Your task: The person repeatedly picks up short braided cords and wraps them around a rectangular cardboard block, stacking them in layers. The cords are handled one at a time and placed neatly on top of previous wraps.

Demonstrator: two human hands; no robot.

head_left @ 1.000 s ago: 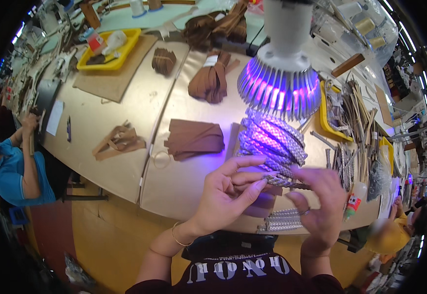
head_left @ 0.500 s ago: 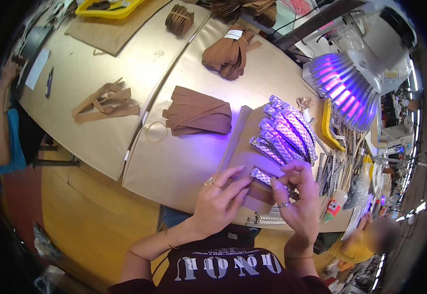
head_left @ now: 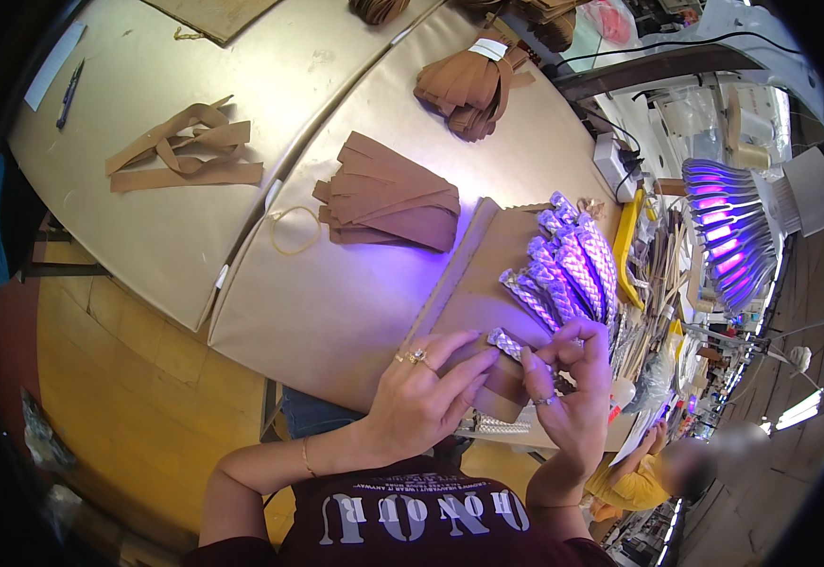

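My right hand [head_left: 572, 383] pinches a short silvery braided strap [head_left: 504, 342] between thumb and fingers. The strap's free end points left over a brown strip [head_left: 503, 389] at the table's near edge. Against the left end of that strip, my left hand [head_left: 431, 387] has its thumb and fingertips closed, with the index finger reaching toward the braid's end. Its exact hold is partly hidden. Just beyond my hands, a fanned pile of braided straps [head_left: 572, 265] lies on a brown board [head_left: 487, 250] under purple light.
Flat brown strips [head_left: 388, 194] lie with a rubber band [head_left: 295, 231] beside them. A banded brown bundle [head_left: 468, 85] is farther back, loose strips [head_left: 185, 151] to the left. A purple-lit lamp [head_left: 728, 231] and a yellow tray [head_left: 630, 250] stand right. A person in yellow [head_left: 634, 484] sits beyond.
The view has shifted, so the lamp appears farther right and the yellow tray at the upper left has left the picture. Both hands keep nearly the same hold at the braided strap.
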